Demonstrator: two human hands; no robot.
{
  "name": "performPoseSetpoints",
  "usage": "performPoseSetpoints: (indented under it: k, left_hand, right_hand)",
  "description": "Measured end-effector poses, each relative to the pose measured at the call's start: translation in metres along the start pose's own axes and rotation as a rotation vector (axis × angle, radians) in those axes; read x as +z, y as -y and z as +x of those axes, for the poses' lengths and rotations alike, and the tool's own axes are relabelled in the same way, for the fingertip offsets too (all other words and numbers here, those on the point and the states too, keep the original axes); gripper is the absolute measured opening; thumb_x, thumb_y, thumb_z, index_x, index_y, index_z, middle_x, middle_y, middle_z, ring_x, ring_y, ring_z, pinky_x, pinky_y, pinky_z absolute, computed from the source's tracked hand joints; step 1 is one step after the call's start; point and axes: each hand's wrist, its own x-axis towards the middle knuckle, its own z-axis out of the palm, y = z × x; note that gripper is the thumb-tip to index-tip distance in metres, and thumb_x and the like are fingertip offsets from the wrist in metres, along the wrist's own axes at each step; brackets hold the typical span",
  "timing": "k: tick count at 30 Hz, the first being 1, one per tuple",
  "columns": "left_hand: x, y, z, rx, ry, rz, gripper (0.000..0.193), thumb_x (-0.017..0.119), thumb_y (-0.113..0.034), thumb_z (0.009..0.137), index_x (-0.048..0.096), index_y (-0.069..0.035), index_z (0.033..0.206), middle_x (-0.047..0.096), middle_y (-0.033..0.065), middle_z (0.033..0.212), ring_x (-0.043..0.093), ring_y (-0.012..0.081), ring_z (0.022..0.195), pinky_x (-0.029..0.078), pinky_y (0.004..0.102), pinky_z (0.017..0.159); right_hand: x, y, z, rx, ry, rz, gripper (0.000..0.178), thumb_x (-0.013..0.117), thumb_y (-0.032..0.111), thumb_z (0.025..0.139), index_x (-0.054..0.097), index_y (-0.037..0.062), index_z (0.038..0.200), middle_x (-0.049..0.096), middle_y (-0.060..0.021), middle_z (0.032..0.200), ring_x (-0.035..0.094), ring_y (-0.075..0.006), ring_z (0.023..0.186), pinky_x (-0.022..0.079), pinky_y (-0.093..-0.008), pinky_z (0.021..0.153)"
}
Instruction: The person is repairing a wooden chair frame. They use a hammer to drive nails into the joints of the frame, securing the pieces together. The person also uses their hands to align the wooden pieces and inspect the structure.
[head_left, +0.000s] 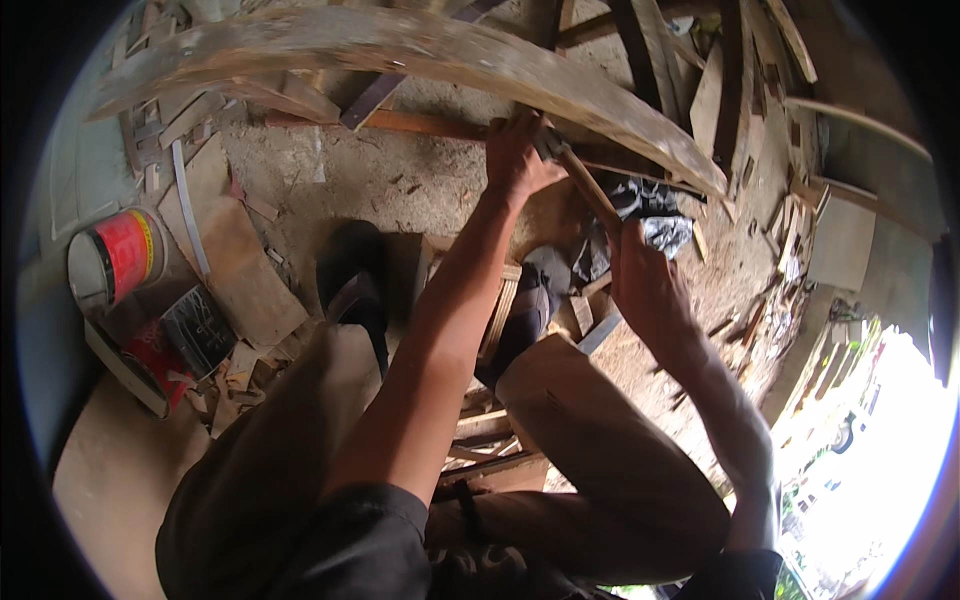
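Observation:
My right hand (pixel 648 282) is wrapped round the wooden handle of a hammer (pixel 590 190). The hammer's dark head reaches up beside my left hand (pixel 516 158), close under a long, rough wooden beam (pixel 400 45). My left fingers are closed at the beam's lower edge; what they hold is hidden behind the hand. A reddish-brown wood strip (pixel 420 123) runs across behind my left hand, below the beam.
My shoes (pixel 535 300) rest on the dusty floor among wood offcuts. To the left lie a white-and-red bucket (pixel 85 265), a red tin (pixel 150 360) and a board (pixel 225 220). Dark planks (pixel 735 90) lean at the far right. A crumpled plastic bag (pixel 665 235) lies beyond my right hand.

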Motion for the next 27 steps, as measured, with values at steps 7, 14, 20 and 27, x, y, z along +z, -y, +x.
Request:
performPoseSetpoints:
  k: [7, 14, 20, 27]
  left_hand:
    - [-0.017, -0.008, 0.002, 0.016, 0.112, 0.050, 0.050, 0.080, -0.043, 0.061, 0.069, -0.009, 0.095, 0.069, 0.0106, 0.098, 0.065, 0.0332, 0.088, 0.047, 0.0440, 0.083]
    - [-0.057, 0.007, 0.049, -0.238, 0.813, -0.685, 0.059, 0.055, -0.054, 0.089, 0.062, -0.005, 0.120, 0.065, 0.0112, 0.117, 0.059, 0.0228, 0.111, 0.043, 0.0378, 0.098]
    - [-0.031, 0.031, 0.062, -0.168, 1.027, -0.803, 0.078, 0.023, -0.067, 0.096, 0.059, 0.001, 0.111, 0.061, 0.0111, 0.109, 0.059, 0.0224, 0.105, 0.048, 0.0361, 0.092]
    - [-0.032, -0.001, 0.069, -0.269, 1.056, -0.721, 0.076, 0.010, -0.056, 0.101, 0.062, -0.001, 0.092, 0.060, 0.0120, 0.099, 0.057, 0.0237, 0.097, 0.043, 0.0384, 0.097]
  right_hand:
    - [-0.014, -0.003, -0.063, -0.128, 0.037, 0.348, 0.031, 0.058, 0.017, 0.093, 0.046, -0.0007, 0.116, 0.061, -0.0197, 0.064, 0.062, -0.0391, 0.055, 0.046, -0.0470, 0.045]
    - [0.085, -0.025, -0.129, 0.184, 0.106, 0.762, 0.027, 0.055, 0.023, 0.095, 0.045, 0.0014, 0.108, 0.059, -0.0246, 0.067, 0.061, -0.0430, 0.062, 0.048, -0.0503, 0.053]
    - [0.095, -0.025, -0.117, 0.195, 0.049, 1.069, 0.028, 0.053, 0.023, 0.095, 0.040, -0.0003, 0.103, 0.057, -0.0255, 0.060, 0.059, -0.0469, 0.059, 0.046, -0.0539, 0.053]
    - [0.122, -0.040, -0.121, 0.218, 0.026, 1.231, 0.029, 0.052, 0.025, 0.095, 0.041, -0.0003, 0.102, 0.059, -0.0276, 0.065, 0.059, -0.0499, 0.064, 0.048, -0.0563, 0.060]
